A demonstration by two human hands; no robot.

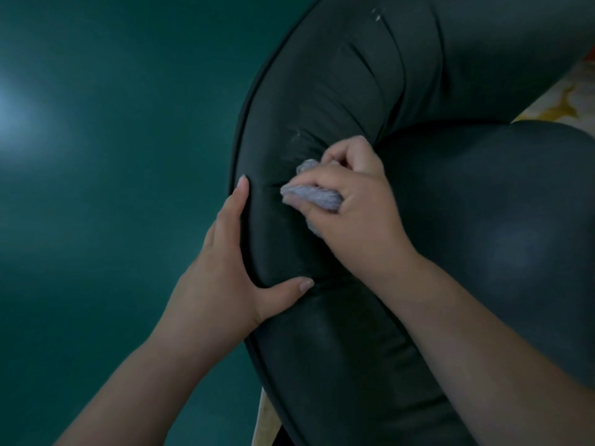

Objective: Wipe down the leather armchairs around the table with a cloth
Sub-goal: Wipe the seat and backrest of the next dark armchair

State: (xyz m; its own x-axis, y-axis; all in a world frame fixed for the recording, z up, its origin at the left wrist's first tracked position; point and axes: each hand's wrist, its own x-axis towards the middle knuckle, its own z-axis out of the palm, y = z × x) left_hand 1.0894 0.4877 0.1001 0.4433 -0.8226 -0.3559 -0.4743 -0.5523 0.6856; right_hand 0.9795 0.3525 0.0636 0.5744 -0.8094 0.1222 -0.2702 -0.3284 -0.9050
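Both forearms come in from the bottom edge. The left hand (222,268) sits on the outer edge of the dark leather armchair (338,349), fingers straight and together along the piped seam, thumb spread out wide and pressing into the padded roll, so it's basically bracing the cushion, not gripping anything.

A bit further up, the right hand (351,201) has its fingers curled tight around a scrunched-up pale grey cloth (310,196). The cloth pokes out between thumb and fingers on the left side of the fist and is pushed right into the crease where the padded back meets the seat cushion (515,236). That seat cushion bulges out rounded on the right, with a soft shine on it.

Past the hands, the chair's padded back curves away toward the top of the frame, with a few stitched pleats and 2 small pale scuffs.

Left of the chair it's all dark green surface (112,188) with a hazy light patch. A sliver of yellowish patterned floor (570,101) shows at the far right.
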